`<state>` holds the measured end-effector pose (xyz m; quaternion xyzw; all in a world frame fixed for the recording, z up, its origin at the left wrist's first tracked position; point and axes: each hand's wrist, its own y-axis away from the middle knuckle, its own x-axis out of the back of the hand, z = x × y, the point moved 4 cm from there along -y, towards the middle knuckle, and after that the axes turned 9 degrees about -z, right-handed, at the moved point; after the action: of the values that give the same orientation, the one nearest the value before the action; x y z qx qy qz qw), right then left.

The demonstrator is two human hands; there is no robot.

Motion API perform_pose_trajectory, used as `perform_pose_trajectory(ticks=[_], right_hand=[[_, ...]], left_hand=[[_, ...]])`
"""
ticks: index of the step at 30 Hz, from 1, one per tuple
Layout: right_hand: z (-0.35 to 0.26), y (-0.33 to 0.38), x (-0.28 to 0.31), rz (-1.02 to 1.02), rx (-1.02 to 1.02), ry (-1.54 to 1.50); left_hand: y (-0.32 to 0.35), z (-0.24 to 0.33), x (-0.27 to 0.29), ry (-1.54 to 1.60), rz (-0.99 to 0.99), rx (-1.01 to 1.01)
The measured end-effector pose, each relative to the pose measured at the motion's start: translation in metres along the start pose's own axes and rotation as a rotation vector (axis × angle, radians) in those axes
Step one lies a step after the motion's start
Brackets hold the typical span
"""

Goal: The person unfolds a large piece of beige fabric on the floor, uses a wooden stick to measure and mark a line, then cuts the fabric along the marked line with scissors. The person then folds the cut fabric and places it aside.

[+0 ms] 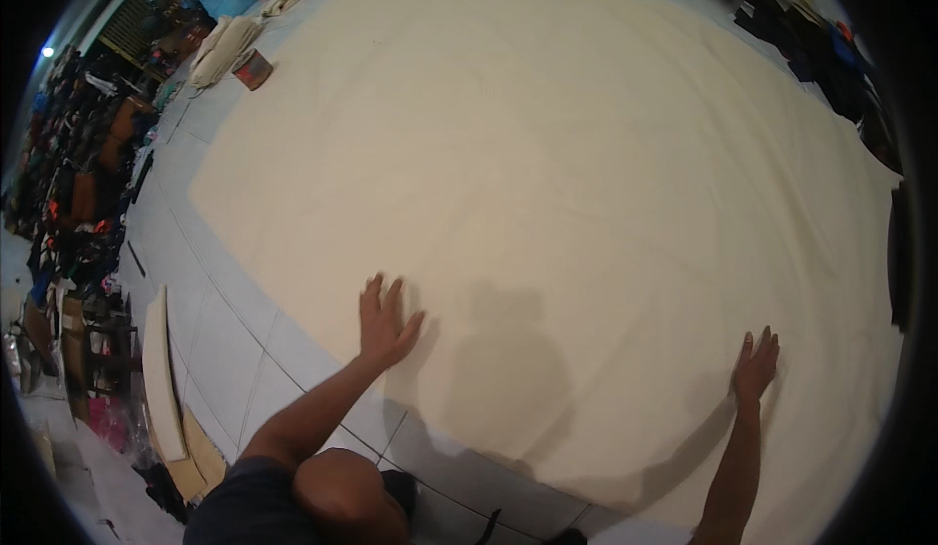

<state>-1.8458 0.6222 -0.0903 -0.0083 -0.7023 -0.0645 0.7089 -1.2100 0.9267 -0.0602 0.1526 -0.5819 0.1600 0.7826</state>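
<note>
A: what's with both hands on that big cream cloth point(567, 174)?

B: It's spread flat over the tiled floor point(220, 350). Left hand point(386, 320) and right hand point(757, 364) lie open, palms down near its close edge, gripping nothing, probably pinning it smooth. Long axis seems to run away from the person.

tailoring workshop: large cream cloth point(547, 184) spread over tiled floor point(220, 350), folded fabric rolls point(223, 49), cluttered shelves point(73, 174).

The cream cloth point(547, 174) lies open ahead; folded fabric point(223, 49) and what looks like a tin point(254, 68) crowd its far-left corner.
</note>
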Motion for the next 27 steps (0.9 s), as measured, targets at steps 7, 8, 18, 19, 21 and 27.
perform_pose_trajectory(ticks=[7,8,18,19,21,27], right_hand=[[-0.001,-0.001,-0.004,0.016,0.017,-0.062],[0.000,-0.005,0.008,0.018,0.036,-0.108],[0.032,0.057,0.051,0.168,0.154,-0.224],[0.038,0.061,0.057,0.217,0.165,-0.204],[0.025,0.053,0.065,0.249,0.228,-0.217],[-0.071,0.010,0.046,-0.064,0.283,-0.252]], left_hand=[[-0.052,0.065,-0.036,-0.139,-0.197,-0.058],[-0.052,0.069,-0.034,-0.131,-0.202,-0.063],[-0.053,0.079,-0.040,-0.180,-0.246,-0.061],[-0.054,0.080,-0.041,-0.184,-0.262,-0.046],[-0.053,0.072,-0.043,-0.192,-0.263,-0.059],[-0.056,0.081,-0.044,-0.176,-0.275,-0.088]])
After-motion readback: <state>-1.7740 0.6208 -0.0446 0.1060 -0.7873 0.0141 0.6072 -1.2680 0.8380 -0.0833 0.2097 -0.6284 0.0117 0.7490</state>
